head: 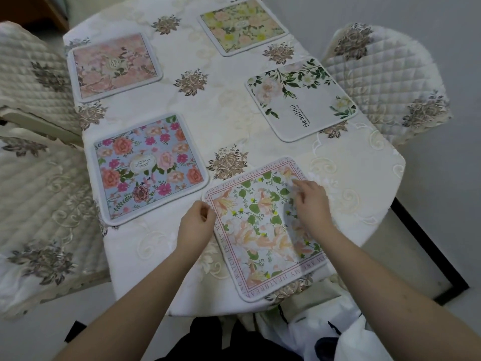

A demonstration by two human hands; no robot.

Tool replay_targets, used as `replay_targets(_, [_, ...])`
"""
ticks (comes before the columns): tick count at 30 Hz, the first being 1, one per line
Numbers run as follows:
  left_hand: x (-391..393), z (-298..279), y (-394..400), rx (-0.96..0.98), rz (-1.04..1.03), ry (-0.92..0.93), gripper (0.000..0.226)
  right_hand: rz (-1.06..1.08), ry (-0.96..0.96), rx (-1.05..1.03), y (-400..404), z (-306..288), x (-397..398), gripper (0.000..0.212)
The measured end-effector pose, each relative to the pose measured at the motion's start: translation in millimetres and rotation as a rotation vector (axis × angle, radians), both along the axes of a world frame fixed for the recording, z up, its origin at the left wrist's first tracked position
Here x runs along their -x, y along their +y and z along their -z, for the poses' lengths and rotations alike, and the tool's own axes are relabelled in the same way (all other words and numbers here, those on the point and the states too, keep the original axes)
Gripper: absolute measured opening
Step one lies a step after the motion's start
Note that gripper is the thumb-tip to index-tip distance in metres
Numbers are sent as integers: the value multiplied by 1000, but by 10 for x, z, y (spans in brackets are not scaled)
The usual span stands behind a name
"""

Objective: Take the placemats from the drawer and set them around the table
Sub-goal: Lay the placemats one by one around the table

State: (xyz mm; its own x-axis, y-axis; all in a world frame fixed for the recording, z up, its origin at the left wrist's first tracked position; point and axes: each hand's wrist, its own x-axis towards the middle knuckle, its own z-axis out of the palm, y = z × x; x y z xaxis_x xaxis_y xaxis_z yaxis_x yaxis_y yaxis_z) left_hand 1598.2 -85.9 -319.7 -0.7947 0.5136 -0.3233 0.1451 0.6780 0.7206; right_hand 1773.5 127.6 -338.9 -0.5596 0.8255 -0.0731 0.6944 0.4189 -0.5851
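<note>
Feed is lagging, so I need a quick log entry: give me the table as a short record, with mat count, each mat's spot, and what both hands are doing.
mats on table: five
far left: pink floral mat
far right: yellow floral mat
near left: blue floral mat
mid right: white "Beautiful" mat
nearest edge: text-bordered lily mat, lying askew
left hand: at the lily mat's left edge, fingers curled; whether it pinches the edge is unclear
right hand: over the lily mat, fingers loosely bent; contact unclear
surface: tablecloth with embroidered flowers
seating: quilted chairs on both sides
</note>
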Motion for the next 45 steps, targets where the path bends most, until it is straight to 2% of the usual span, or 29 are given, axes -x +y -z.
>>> replay_targets(4, [95,132,311,-65,207,218,21,-167,54,17,-281,-1,438,41])
replay_targets(8, [205,358,534,-47,426,514,36,-304,-46,11,-398,177,827,49])
replay_targets(11, [297,536,590,29,563,637,56,-406,-143,-35,-374,350,962,57])
replay_targets(16, [306,823,580,174,685,664,62,-480,-228,-167,-290,522,1028,60])
replay_targets(21, [304,831,578,199,702,677,64,-455,-283,-265,-331,590,992,59])
replay_targets(36, [307,839,544,254,716,657,65,-281,-307,-231,142,555,788,64])
replay_targets(42, [348,793,478,278,725,658,71,-201,-277,-204,418,536,485,64])
replay_targets(45, [401,784,378,281,730,650,71,-227,-293,-203,558,538,268,61])
